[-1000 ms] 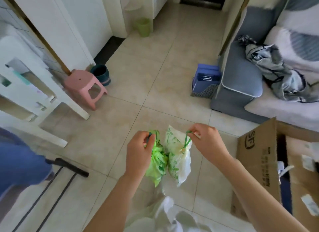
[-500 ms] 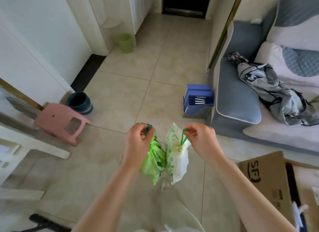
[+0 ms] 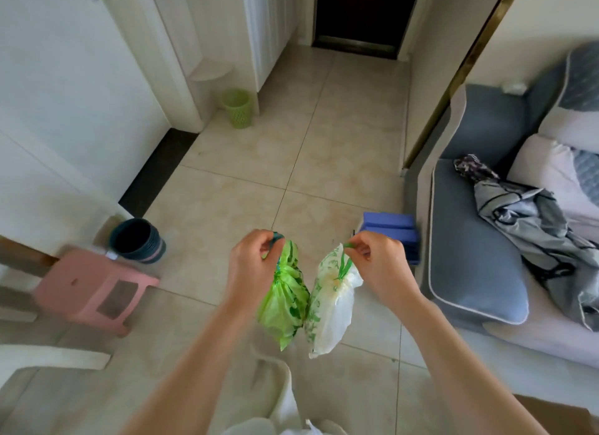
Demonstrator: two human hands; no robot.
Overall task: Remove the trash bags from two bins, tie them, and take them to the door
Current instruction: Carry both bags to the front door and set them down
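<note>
My left hand (image 3: 251,264) grips the drawstring of a tied bright green trash bag (image 3: 285,300) that hangs below it. Beside it, my right hand (image 3: 377,266) pinches the green drawstring of a white trash bag with a green print (image 3: 330,305), also tied and hanging. The two bags touch at mid-height over the tiled floor. A light green bin (image 3: 236,107) stands by the white cabinet at the far left. A dark teal bin (image 3: 136,240) sits at the near left. The dark door (image 3: 359,13) lies straight ahead at the end of the hallway.
A pink stool (image 3: 94,289) stands at the left by the teal bin. A blue file holder (image 3: 392,230) sits on the floor against a grey sofa (image 3: 476,250) on the right, with crumpled grey cloth (image 3: 538,220) on it. A cardboard box corner (image 3: 560,415) shows bottom right.
The view has moved forward along the floor toward the hallway, bringing the door into sight. The stool, teal bin and cardboard box have slid back. Both hands still hold their bags.
</note>
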